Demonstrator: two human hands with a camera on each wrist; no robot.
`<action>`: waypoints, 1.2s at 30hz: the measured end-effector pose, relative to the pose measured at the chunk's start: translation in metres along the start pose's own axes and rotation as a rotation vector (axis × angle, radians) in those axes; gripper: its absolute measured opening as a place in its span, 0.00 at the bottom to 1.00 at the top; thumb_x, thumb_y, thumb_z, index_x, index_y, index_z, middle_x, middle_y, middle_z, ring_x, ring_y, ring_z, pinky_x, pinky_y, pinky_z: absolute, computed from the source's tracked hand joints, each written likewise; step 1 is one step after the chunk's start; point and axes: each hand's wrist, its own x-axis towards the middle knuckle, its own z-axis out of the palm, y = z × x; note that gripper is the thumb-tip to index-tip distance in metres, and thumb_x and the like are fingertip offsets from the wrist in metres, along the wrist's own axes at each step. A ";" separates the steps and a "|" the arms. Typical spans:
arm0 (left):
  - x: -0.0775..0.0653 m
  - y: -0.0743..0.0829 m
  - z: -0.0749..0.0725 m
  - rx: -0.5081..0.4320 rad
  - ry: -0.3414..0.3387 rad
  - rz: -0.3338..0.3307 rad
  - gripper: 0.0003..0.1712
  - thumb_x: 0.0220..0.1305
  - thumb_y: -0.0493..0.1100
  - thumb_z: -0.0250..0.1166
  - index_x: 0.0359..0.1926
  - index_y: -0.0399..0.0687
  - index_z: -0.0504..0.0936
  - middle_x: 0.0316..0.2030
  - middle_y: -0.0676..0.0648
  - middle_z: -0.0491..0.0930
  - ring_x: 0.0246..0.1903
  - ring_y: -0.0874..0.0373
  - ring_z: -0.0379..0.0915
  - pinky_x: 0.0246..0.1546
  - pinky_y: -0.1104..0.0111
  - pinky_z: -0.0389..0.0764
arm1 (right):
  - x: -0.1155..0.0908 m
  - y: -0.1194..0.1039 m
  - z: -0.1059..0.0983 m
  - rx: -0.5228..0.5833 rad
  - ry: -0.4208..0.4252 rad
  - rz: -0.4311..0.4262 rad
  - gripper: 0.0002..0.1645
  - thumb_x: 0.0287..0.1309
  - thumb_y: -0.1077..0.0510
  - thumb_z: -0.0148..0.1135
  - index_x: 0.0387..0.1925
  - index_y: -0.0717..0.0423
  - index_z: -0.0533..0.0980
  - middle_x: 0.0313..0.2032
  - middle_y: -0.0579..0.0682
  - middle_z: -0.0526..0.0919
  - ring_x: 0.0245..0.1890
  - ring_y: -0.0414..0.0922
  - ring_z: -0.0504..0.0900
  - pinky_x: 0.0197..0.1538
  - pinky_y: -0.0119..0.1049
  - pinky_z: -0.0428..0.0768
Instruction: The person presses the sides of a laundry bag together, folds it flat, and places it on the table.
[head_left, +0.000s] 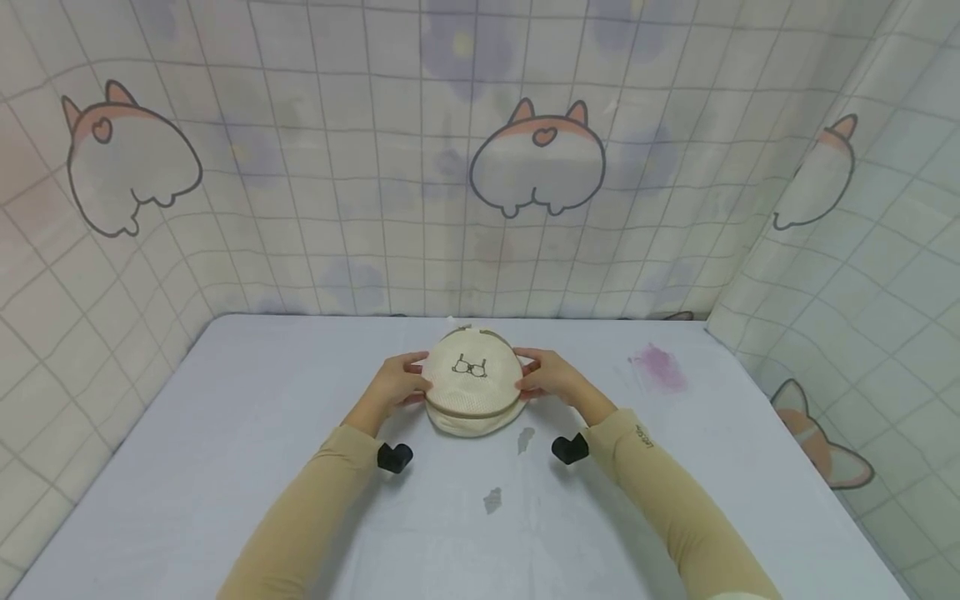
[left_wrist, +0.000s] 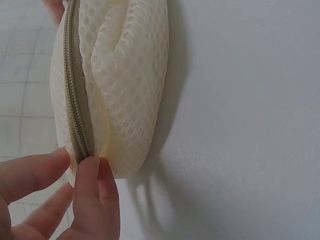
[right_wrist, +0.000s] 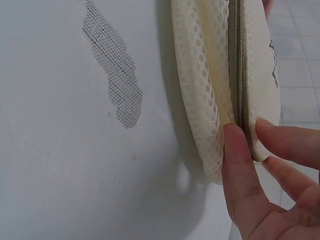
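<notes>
A round cream mesh laundry bag [head_left: 472, 383] with a printed pair of glasses on top sits toward the back of the white table. A beige zipper [left_wrist: 75, 90] runs around its side and looks closed where it shows. My left hand [head_left: 399, 382] pinches the bag's left edge; in the left wrist view its fingertips [left_wrist: 90, 170] press beside the zipper. At the opposite edge my right hand [head_left: 551, 375] pinches the rim, thumb and fingers [right_wrist: 237, 150] on either side of the zipper band. The bag's underside is hidden.
The table [head_left: 247, 467] carries two grey worn patches [head_left: 492, 500] in front of the bag and a pink stain [head_left: 660, 367] at the right. Checked curtains [head_left: 375, 167] with corgi prints hang behind and at both sides. Black wrist mounts [head_left: 570, 450] sit below both wrists.
</notes>
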 end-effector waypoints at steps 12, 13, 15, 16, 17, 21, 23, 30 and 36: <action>0.001 -0.001 -0.007 0.027 -0.057 0.021 0.39 0.66 0.26 0.64 0.76 0.39 0.65 0.70 0.31 0.66 0.57 0.42 0.77 0.57 0.57 0.80 | -0.005 -0.002 -0.006 -0.077 -0.050 -0.037 0.44 0.63 0.71 0.64 0.78 0.63 0.57 0.50 0.58 0.74 0.38 0.42 0.81 0.52 0.41 0.84; 0.000 -0.001 -0.008 0.042 -0.060 0.026 0.39 0.66 0.27 0.65 0.76 0.39 0.65 0.71 0.31 0.66 0.58 0.42 0.77 0.57 0.56 0.80 | -0.006 -0.002 -0.007 -0.076 -0.050 -0.042 0.44 0.63 0.70 0.64 0.78 0.63 0.58 0.52 0.59 0.74 0.39 0.42 0.81 0.54 0.42 0.84; 0.000 -0.001 -0.008 0.076 -0.062 0.034 0.38 0.67 0.29 0.65 0.76 0.40 0.65 0.71 0.32 0.66 0.60 0.41 0.75 0.58 0.56 0.79 | -0.008 -0.002 -0.009 -0.072 -0.050 -0.056 0.44 0.63 0.69 0.64 0.77 0.64 0.58 0.56 0.61 0.74 0.41 0.43 0.81 0.56 0.43 0.83; 0.000 -0.001 -0.008 0.093 -0.062 0.039 0.37 0.67 0.30 0.65 0.76 0.40 0.66 0.71 0.32 0.66 0.61 0.41 0.74 0.59 0.55 0.79 | -0.009 -0.002 -0.009 -0.067 -0.049 -0.060 0.44 0.62 0.69 0.64 0.77 0.64 0.58 0.58 0.62 0.73 0.42 0.43 0.81 0.57 0.44 0.82; 0.000 -0.001 -0.008 0.111 -0.060 0.047 0.37 0.67 0.31 0.65 0.75 0.41 0.66 0.71 0.32 0.66 0.62 0.41 0.74 0.59 0.55 0.79 | -0.009 -0.002 -0.010 -0.067 -0.044 -0.063 0.43 0.63 0.69 0.64 0.77 0.64 0.59 0.60 0.64 0.73 0.43 0.44 0.81 0.57 0.44 0.82; -0.002 -0.002 -0.007 0.178 -0.054 0.093 0.34 0.71 0.36 0.63 0.75 0.41 0.66 0.72 0.33 0.66 0.65 0.39 0.70 0.59 0.52 0.79 | -0.011 -0.003 -0.012 -0.091 -0.023 -0.088 0.41 0.64 0.68 0.64 0.76 0.63 0.60 0.64 0.66 0.71 0.48 0.47 0.81 0.57 0.42 0.82; -0.002 -0.003 -0.007 0.209 -0.044 0.130 0.33 0.72 0.38 0.62 0.75 0.41 0.67 0.72 0.34 0.65 0.66 0.38 0.68 0.61 0.50 0.76 | -0.012 -0.004 -0.012 -0.107 -0.009 -0.103 0.40 0.66 0.67 0.64 0.76 0.63 0.61 0.64 0.67 0.71 0.50 0.49 0.81 0.57 0.42 0.82; -0.002 -0.001 -0.005 0.270 -0.042 0.234 0.33 0.71 0.41 0.63 0.75 0.43 0.68 0.74 0.38 0.64 0.69 0.38 0.66 0.67 0.47 0.69 | -0.015 -0.006 -0.012 -0.157 0.024 -0.158 0.35 0.69 0.64 0.62 0.74 0.64 0.64 0.62 0.67 0.72 0.55 0.55 0.79 0.58 0.43 0.81; -0.007 0.002 -0.002 0.325 -0.031 0.276 0.33 0.73 0.44 0.61 0.75 0.45 0.68 0.74 0.36 0.62 0.70 0.37 0.62 0.68 0.45 0.67 | -0.014 -0.006 -0.007 -0.175 0.084 -0.238 0.30 0.70 0.65 0.59 0.71 0.66 0.69 0.60 0.67 0.75 0.57 0.58 0.79 0.59 0.46 0.80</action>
